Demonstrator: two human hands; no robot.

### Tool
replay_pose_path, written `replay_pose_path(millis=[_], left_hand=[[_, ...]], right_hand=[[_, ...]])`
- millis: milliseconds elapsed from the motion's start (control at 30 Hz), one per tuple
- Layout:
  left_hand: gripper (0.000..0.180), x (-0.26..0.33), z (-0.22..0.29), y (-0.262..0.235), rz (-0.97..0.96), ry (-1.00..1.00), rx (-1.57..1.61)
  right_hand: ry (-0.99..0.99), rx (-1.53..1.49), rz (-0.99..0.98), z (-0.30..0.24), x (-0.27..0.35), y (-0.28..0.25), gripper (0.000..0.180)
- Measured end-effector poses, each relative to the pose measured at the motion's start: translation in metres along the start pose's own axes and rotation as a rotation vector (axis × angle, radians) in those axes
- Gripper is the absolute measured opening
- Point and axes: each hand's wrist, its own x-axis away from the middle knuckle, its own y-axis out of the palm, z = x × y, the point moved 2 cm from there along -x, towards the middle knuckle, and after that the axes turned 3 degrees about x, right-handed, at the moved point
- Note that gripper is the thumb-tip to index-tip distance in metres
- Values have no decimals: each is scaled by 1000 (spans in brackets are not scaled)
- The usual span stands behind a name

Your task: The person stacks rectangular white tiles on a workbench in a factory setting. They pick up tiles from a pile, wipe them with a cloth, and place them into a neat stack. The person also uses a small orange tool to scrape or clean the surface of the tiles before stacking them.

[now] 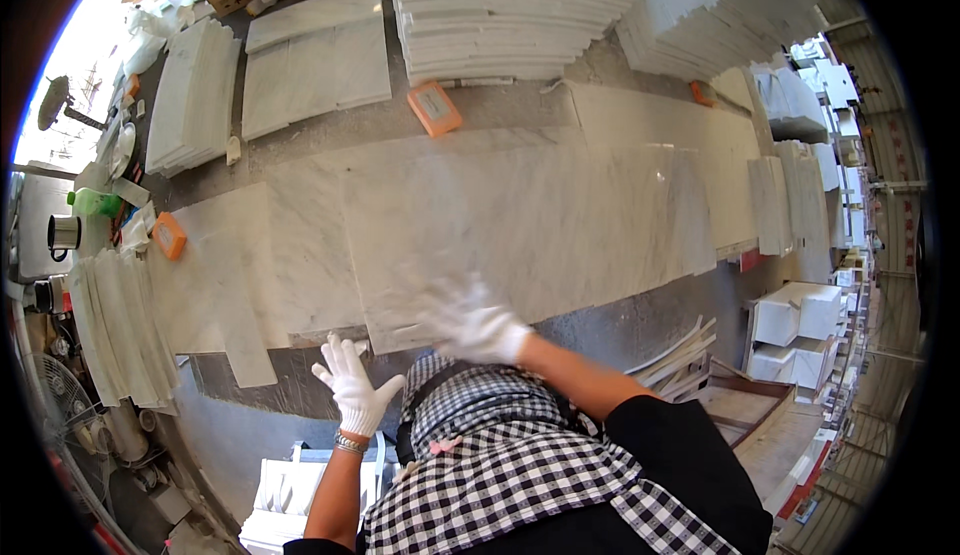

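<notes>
Large pale marble slabs with grey veining, one of them a wide middle slab (500,210), lie side by side on the worktable before me. My right hand (475,323), in a white glove, is over the near part of that slab. Motion smears its fingers, so whether they grip anything is unclear. My left hand (352,387), gloved in white with a metal bracelet at the wrist, has its fingers spread and holds nothing. It is at the table's near edge, beside a narrow stone strip (248,340) that juts past the edge.
Tall stacks of white slabs (490,15) stand at the back. An orange block (435,108) lies beyond the middle slab, and another orange block (169,236) at left. More strips (120,325) stand at far left. A wooden frame (750,405) and white boxes (797,313) are at right.
</notes>
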Motion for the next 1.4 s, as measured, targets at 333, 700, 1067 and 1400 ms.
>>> replay_pose_path(millis=[333,700,1067,1400], left_hand=[[88,28,14,33,-407,-283,139],[68,21,98,55,-218,-380,875],[43,13,102,82,-59,-477,2180],[32,4,104,97,-145,-730,2361]], right_hand=[[1686,308,267,222,176,-55,71],[-29,94,0,64,70,10,74],[1245,336,203,270,209,-97,77],[508,235,391,137,125,-55,57]])
